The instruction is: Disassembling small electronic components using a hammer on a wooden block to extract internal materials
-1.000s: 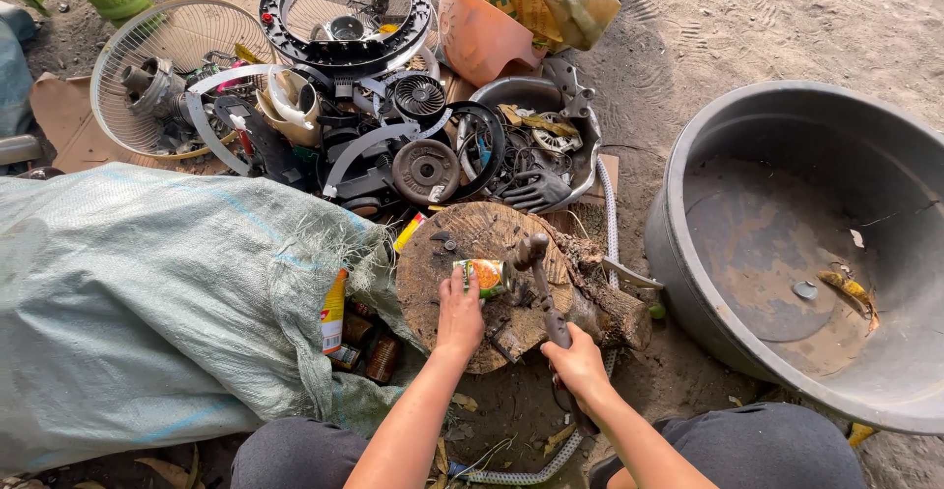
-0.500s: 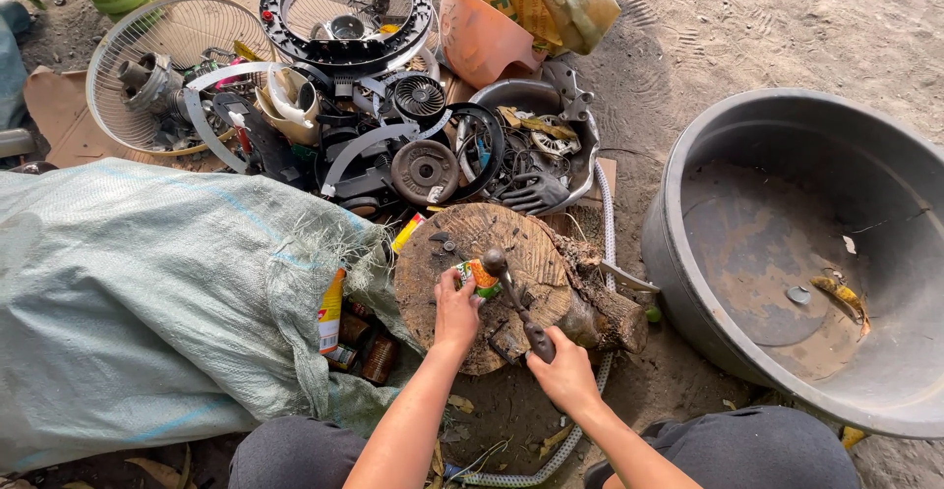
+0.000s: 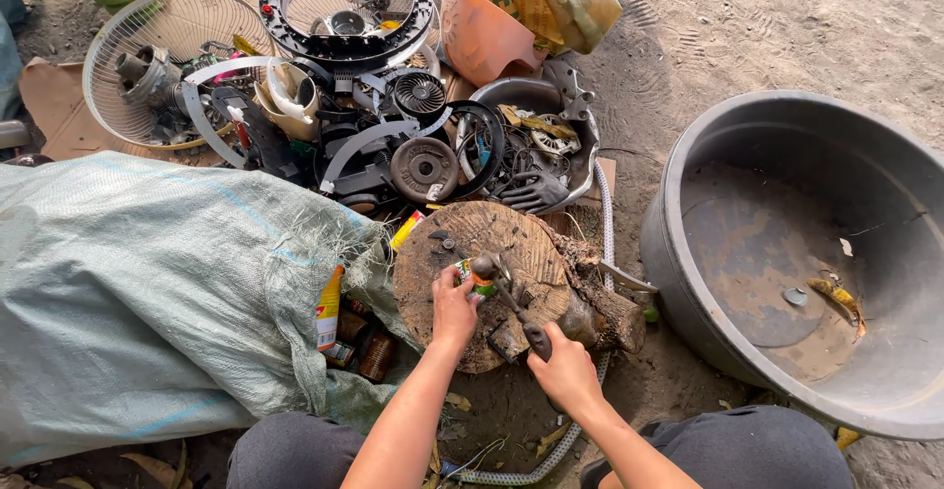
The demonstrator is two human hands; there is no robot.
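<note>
A round wooden stump [image 3: 492,233] stands in front of my knees. My left hand [image 3: 454,304] pins a small green and orange object [image 3: 470,275] to its top. My right hand [image 3: 565,371] is shut on the handle of a hammer [image 3: 511,302], whose head rests on or just above that small object. Part of the object is hidden by my left fingers.
A big grey woven sack [image 3: 147,292] lies at the left. Behind the stump is a heap of fan grilles [image 3: 167,57], motors and black plastic rings [image 3: 354,7]. A large dark grey basin [image 3: 678,253] with a few scraps sits at the right on sandy ground.
My right hand has picked up the hammer from beside the stump and swung it up and then down onto the small object. My left hand has stayed on the object.
</note>
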